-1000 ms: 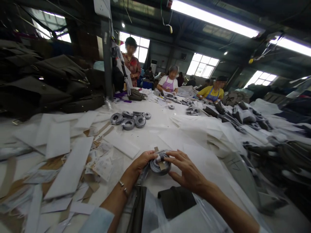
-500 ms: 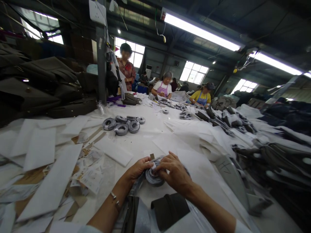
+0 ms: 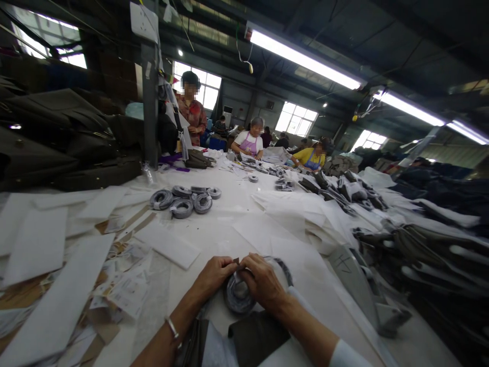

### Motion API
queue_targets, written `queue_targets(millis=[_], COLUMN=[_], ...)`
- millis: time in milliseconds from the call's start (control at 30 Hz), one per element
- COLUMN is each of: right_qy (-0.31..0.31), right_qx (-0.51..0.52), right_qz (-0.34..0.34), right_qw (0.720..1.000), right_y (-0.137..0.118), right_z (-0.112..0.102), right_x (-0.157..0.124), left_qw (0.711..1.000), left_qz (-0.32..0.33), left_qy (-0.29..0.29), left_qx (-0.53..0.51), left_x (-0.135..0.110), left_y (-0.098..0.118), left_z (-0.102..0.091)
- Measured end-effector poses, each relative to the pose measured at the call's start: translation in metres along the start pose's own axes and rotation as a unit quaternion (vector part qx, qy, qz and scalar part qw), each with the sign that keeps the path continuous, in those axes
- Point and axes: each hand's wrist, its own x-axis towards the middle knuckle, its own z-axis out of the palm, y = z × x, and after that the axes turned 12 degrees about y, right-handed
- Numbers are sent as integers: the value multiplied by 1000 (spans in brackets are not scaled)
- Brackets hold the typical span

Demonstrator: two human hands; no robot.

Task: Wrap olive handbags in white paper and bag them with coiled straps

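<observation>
White bands wrap some of the grey coils (image 3: 183, 202) grouped ahead on the table (image 3: 225, 234). Bare tabletop runs between them and the single coil (image 3: 240, 305) in front of me; white strips (image 3: 61, 306) crowd my left, thin sheets (image 3: 292, 206) my right. My left hand (image 3: 214, 278) and right hand (image 3: 263, 280) pinch its upper edge, fingers narrowed and nearly meeting.

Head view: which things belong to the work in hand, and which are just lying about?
In the work:
left hand and right hand
grey coil, under the hands
brown strip, between the hands
coil cluster, probably, being alike

Apparently just lying about:
white sheets
printed papers
</observation>
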Motion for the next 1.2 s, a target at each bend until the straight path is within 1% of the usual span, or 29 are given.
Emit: queue_targets(millis=[133,267,333,433,500,567,667,733,833,900,967,1033,1067,1100,1133,1167,1200], right_qy=[15,19,15,29,41,31,-9,-18,-17,-20,-21,-15,-3,18,46,76,104], right_qx=[33,80,88,92,116,166,252,284,303,312,306,278,256,229,198,164,127], right_qz=[57,129,158,165,179,224,304,329,343,343,337,326,307,271,219,154,83], right_qw=[998,988,983,982,976,960,919,900,889,886,890,903,917,935,954,972,983], right_y=[1,2,1,-1,-1,2,9,14,19,20,18,12,8,3,-2,-7,-11], right_z=[0,2,4,6,7,9,15,19,22,20,15,7,2,-2,-7,-12,-16], right_x=[-2,-1,0,0,-1,-1,-1,0,1,4,7,11,12,13,14,14,13], left_qw=[996,979,971,969,971,973,975,977,980,981,982,981,979,976,972,968,964], left_qz=[35,62,65,63,54,46,32,30,49,65,80,109,129,151,176,200,220], left_qy=[34,102,123,115,105,104,106,110,121,125,123,122,123,123,123,122,119], left_qx=[73,165,196,208,207,203,193,180,151,134,117,104,100,97,94,92,91], left_x=[-3,-7,-8,-7,-5,-5,-5,-6,-8,-9,-10,-11,-12,-14,-16,-17,-19], left_y=[6,12,12,11,10,10,11,12,13,14,17,23,27,32,38,44,49], left_z=[4,10,11,12,11,10,9,10,11,11,11,10,10,8,7,6,6])
